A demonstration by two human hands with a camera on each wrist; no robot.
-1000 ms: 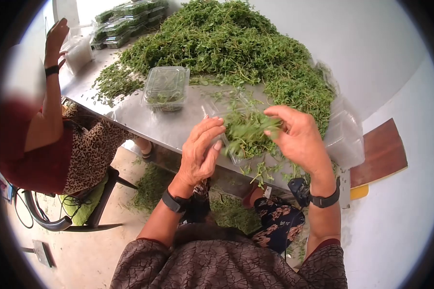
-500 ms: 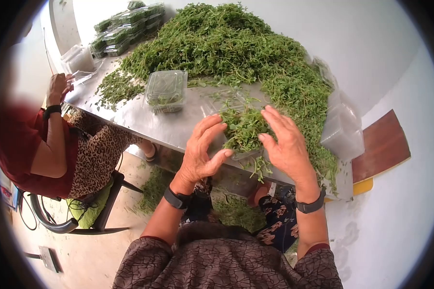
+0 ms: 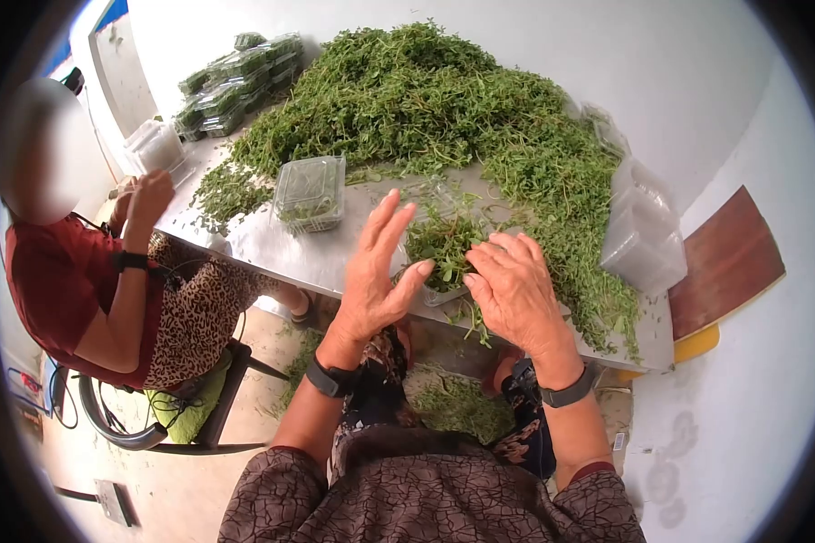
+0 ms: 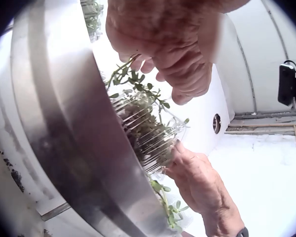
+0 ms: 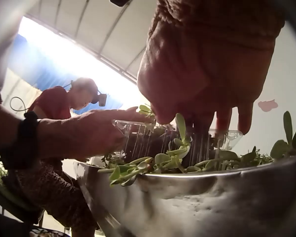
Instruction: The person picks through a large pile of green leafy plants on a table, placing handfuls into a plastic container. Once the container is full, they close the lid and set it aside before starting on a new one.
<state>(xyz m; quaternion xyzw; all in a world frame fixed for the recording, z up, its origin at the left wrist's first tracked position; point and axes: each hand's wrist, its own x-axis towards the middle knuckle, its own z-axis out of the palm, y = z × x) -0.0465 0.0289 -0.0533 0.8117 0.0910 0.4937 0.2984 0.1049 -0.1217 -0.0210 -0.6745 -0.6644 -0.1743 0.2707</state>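
A clear plastic box [image 4: 150,143] heaped with leafy green sprigs [image 3: 444,244] sits at the table's front edge between my two hands. My left hand [image 3: 374,271] is at the box's left side, fingers straight and thumb spread towards the greens. In the right wrist view its fingers lie along the box's end. My right hand [image 3: 519,294] presses down on the greens at the right side, its fingertips [image 5: 245,118] pointing down at the box rim. Loose sprigs [image 5: 180,153] hang over the box's near side at the table edge.
Behind is a large pile of greens [image 3: 407,100] on the metal table [image 3: 244,240]. A lidded box [image 3: 310,195] stands left, filled boxes [image 3: 240,81] are stacked at the back, and nested empty boxes [image 3: 643,231] stand right. Another person [image 3: 81,290] sits at the left.
My right hand, which dropped greens into the box and then opened beside it, has moved in over the greens. The left hand's fingers have risen and straightened. The other person's hands have shifted.
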